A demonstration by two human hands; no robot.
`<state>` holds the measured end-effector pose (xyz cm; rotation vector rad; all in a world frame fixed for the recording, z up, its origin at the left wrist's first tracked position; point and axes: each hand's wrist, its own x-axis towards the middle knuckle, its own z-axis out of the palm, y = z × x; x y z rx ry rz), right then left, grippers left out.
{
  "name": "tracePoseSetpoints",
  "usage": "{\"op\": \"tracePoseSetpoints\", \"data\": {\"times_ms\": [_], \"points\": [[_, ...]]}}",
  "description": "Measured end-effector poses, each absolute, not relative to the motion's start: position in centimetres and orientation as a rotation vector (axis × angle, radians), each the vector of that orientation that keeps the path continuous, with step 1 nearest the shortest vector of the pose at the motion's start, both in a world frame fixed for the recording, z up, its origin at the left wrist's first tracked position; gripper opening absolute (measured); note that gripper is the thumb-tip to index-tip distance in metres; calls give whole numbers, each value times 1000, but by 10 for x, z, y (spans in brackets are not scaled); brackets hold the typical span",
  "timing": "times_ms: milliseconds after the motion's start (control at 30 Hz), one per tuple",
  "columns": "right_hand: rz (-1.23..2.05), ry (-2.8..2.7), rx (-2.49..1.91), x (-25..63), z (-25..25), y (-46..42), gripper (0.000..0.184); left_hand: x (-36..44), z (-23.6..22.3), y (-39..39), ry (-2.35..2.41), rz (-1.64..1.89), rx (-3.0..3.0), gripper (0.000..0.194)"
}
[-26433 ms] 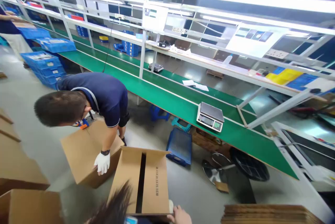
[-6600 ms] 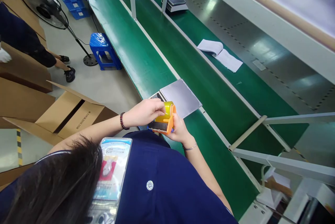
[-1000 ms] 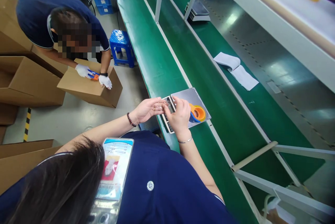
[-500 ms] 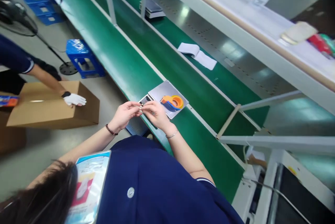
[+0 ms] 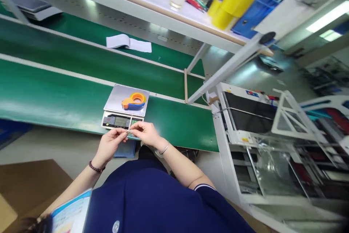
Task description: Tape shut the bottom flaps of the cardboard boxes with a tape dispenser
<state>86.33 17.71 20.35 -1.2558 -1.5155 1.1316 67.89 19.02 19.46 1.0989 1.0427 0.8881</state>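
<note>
Fingers of the left hand (image 5: 108, 146) and right hand (image 5: 148, 133) pinch narrowly, contents too small to tell, and a loose grip could drop them; the tape dispenser (image 5: 128, 103) lies at twelve o'clock on the scale (image 5: 115, 98).

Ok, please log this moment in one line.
left hand, right hand: fingertips meeting, any held item unclear | orange-and-blue plastic tape dispenser: on silver scale plate | open white paper pad: on green bench

We can read no words or numbers here: the print on the badge (image 5: 72, 213) at eight o'clock, the scale (image 5: 124, 111) towards nine and the machine's sticker (image 5: 252, 93) at three is too blurred.
</note>
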Motion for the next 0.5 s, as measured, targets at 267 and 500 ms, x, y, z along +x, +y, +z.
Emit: {"op": "tracePoseSetpoints", "data": {"times_ms": [267,500], "points": [[938,-1311,-1513,905,189,110,8,728,195,198,823,483,1692,31],[1030,-1165,-1500,950,196,111,9,764,207,206,798,379,1757,32]]}}
